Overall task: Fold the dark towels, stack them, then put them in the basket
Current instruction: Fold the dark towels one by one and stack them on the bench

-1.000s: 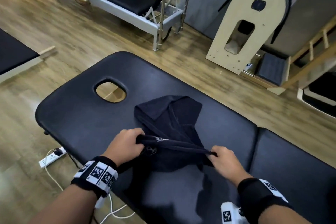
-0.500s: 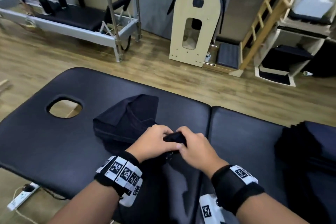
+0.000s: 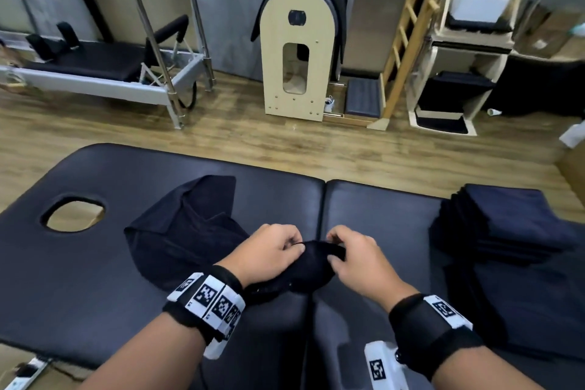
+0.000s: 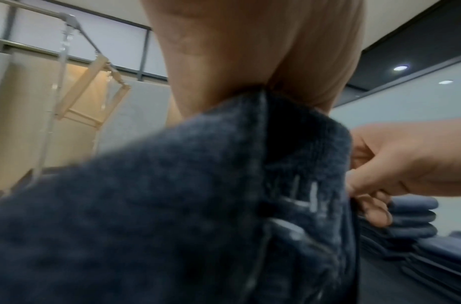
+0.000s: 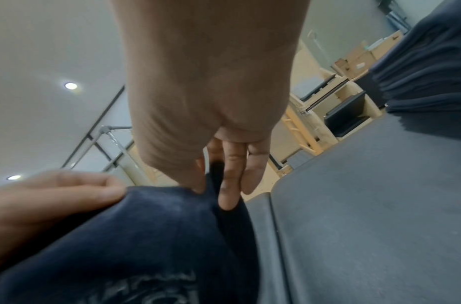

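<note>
A dark navy towel (image 3: 186,231) lies crumpled on the black padded table (image 3: 95,279), its near edge lifted. My left hand (image 3: 269,250) grips that edge, and in the left wrist view the towel (image 4: 172,205) hangs from its fingers. My right hand (image 3: 351,250) pinches the same edge a little to the right; thumb and fingers squeeze the towel (image 5: 146,236) in the right wrist view. Both hands are close together over the table's seam. A stack of folded dark towels (image 3: 506,225) sits at the table's right end. No basket is in view.
The table has an oval face hole (image 3: 74,214) at its left. Beyond the far edge is wooden floor with a reformer bed (image 3: 95,73), a wooden arched barrel (image 3: 297,54), a small ladder (image 3: 405,41) and shelving (image 3: 459,73). A power strip (image 3: 25,374) lies on the floor.
My hands first came together on the towel's edge and have now parted slightly, still holding it. The head view swung right, bringing the folded stack into sight.
</note>
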